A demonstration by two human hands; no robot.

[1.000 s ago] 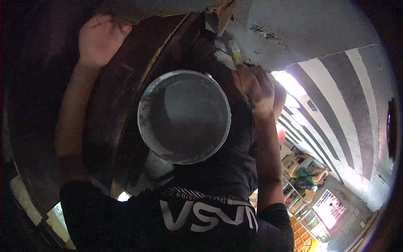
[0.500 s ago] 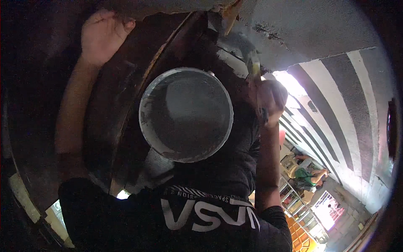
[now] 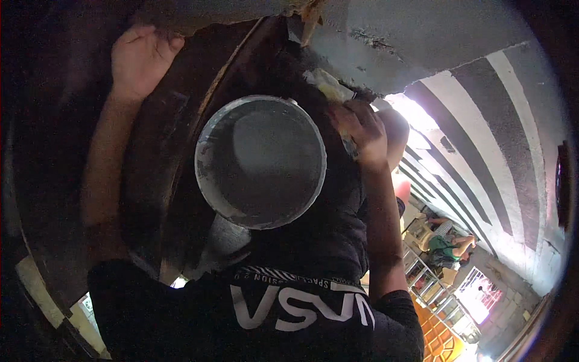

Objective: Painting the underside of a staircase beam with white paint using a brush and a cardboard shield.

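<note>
My left hand (image 3: 140,63) is raised at the upper left, palm showing, beside the rough lower edge of a grey surface (image 3: 247,7). Its fingers are loosely bent with the thumb apart, and I see nothing in them. Closed around a paint-smeared, brush-like tool (image 3: 327,84) is my right hand (image 3: 360,133), right of the bucket. The pale, yellowish end of the tool points up and left towards the dark area under the grey surface; its exact kind is unclear. Between my arms stands a round bucket (image 3: 202,175) with a whitish rim and grey stuff inside.
A dark curved panel with a pale edge (image 3: 208,99) runs down left of the bucket. On the right is a wall with black and white stripes (image 3: 476,139). Farther off, a person in green (image 3: 445,250) bends near a metal rack (image 3: 431,289) and a bright window (image 3: 479,295).
My right hand has moved slightly left and down, and the tool has tipped from upright to slanting left. My left hand stays by the grey edge; the view has shifted slightly.
</note>
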